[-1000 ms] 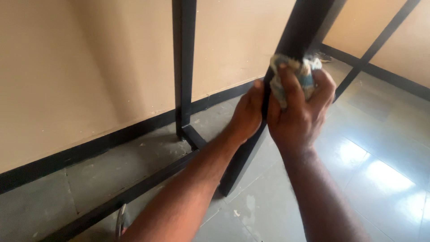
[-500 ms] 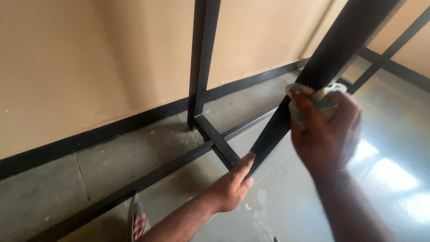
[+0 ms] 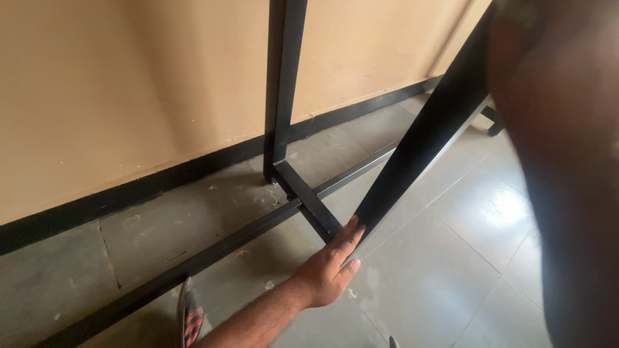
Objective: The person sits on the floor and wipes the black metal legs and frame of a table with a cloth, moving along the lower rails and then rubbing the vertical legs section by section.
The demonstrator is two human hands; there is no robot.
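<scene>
A black metal frame stands by the wall. Its near leg (image 3: 419,148) appears slanted from top right down to the floor. My left hand (image 3: 329,270) reaches low, fingers straight and flat on the floor tile, its fingertips touching the foot of that leg where it meets a short cross bar (image 3: 309,200). It holds nothing. My right hand (image 3: 516,45) is close to the camera and blurred, high on the same leg at the top right. A sliver of pale cloth (image 3: 516,6) shows at its top edge. My right forearm fills the right side of the view.
A second black upright (image 3: 284,84) stands against the beige wall (image 3: 129,96), with a long low rail (image 3: 213,248) running along the floor. Black skirting (image 3: 129,193) lines the wall base. A red-striped sandal (image 3: 189,319) shows at the bottom edge on glossy grey tiles (image 3: 464,258).
My left hand left the cloth and dropped to the foot of the leg. The view tilted down and closer, so my right arm now fills the right side.
</scene>
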